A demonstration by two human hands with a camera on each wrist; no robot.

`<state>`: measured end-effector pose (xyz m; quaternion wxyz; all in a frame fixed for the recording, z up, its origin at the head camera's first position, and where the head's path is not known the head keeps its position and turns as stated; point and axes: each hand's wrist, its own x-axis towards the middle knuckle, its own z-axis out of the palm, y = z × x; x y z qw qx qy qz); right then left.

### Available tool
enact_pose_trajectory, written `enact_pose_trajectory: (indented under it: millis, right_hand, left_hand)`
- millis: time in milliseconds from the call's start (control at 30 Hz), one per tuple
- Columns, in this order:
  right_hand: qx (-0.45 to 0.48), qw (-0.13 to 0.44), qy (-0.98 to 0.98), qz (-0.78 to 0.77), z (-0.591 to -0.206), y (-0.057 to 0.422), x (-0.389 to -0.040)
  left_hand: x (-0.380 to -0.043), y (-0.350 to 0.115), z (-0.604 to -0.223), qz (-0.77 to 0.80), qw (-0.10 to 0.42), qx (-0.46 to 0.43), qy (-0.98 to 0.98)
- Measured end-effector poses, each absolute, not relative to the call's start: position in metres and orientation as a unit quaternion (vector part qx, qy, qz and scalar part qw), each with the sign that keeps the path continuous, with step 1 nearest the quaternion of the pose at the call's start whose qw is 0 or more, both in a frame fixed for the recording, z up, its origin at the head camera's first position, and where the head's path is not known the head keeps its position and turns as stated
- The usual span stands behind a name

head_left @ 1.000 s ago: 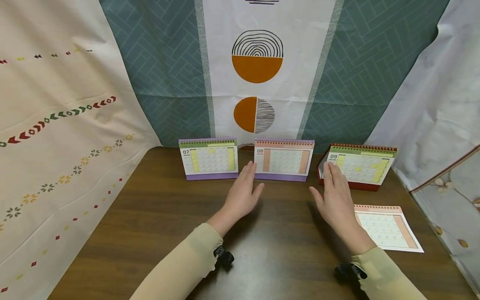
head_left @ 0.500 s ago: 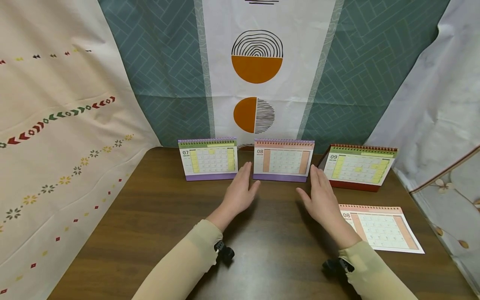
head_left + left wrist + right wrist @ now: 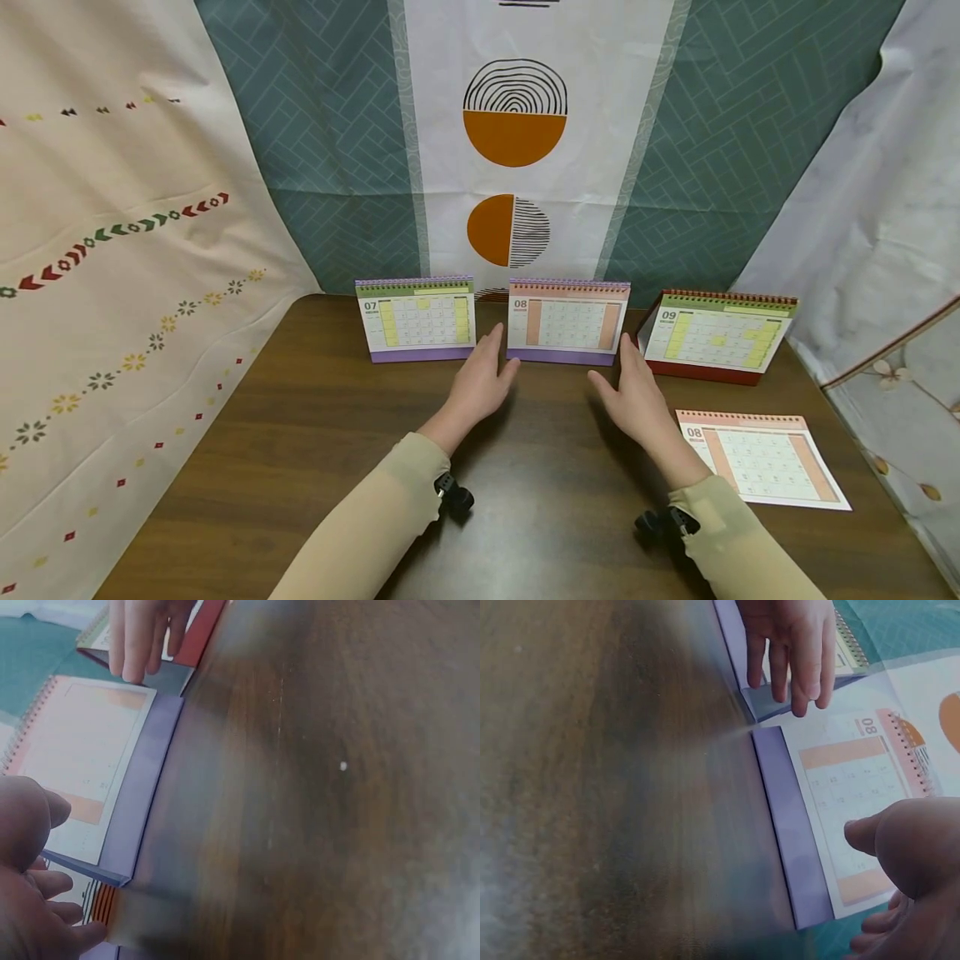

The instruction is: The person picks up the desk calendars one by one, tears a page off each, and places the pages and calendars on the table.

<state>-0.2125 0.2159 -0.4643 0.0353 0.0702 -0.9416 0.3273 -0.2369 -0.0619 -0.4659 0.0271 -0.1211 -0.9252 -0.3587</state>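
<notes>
A purple-based desk calendar showing 08 stands upright between my two hands. My left hand is by its left edge, fingers straight and thumb spread. On the other side my right hand has its fingertips right at the calendar's lower right corner, fingers also extended. Neither hand grips anything. To the left stands another purple-based calendar, marked 07; to the right, a red-based one, marked 09. The right wrist view shows the 08 page close up, with my right thumb overlapping it.
A loose 08 calendar sheet lies flat on the brown wooden table, right of my right forearm. Behind the calendars hangs a green and white patterned cloth. Pale cloths drape both sides.
My right hand has moved left from in front of the 09 calendar to the right edge of the 08 calendar, uncovering more of the loose sheet. The left hand has shifted slightly left.
</notes>
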Motion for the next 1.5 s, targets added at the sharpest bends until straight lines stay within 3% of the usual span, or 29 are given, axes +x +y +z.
enact_pose_trajectory:
  millis: [233,400,733,900,1200,1333,1500]
  right_hand:
    - [0.045,-0.008,-0.930,0.364,-0.465,0.218,-0.221]
    - [0.034,-0.029,-0.927,0.372,-0.466,0.218,-0.225]
    - [0.038,-0.028,-0.923,0.382,-0.463,0.217,-0.228]
    - [0.045,-0.021,-0.923,0.383,-0.465,0.217,-0.227]
    - [0.031,0.005,-0.917,0.397,-0.464,0.218,-0.219]
    - [0.021,-0.007,-0.914,0.404,-0.457,0.217,-0.214]
    - [0.013,-0.007,-0.908,0.419,-0.454,0.216,-0.212]
  left_hand:
    - [-0.245,-0.060,-0.472,-0.374,0.020,-0.112,-0.921]
    - [-0.262,-0.062,-0.498,-0.378,0.035,-0.117,-0.918]
    - [-0.283,-0.061,-0.530,-0.360,0.051,-0.121,-0.924]
    - [-0.276,-0.064,-0.526,-0.388,0.053,-0.120,-0.912]
    - [-0.245,-0.070,-0.482,-0.462,0.016,-0.099,-0.881]
    - [-0.246,-0.072,-0.487,-0.471,0.022,-0.108,-0.875]
    - [-0.235,-0.071,-0.468,-0.508,-0.003,-0.096,-0.856]
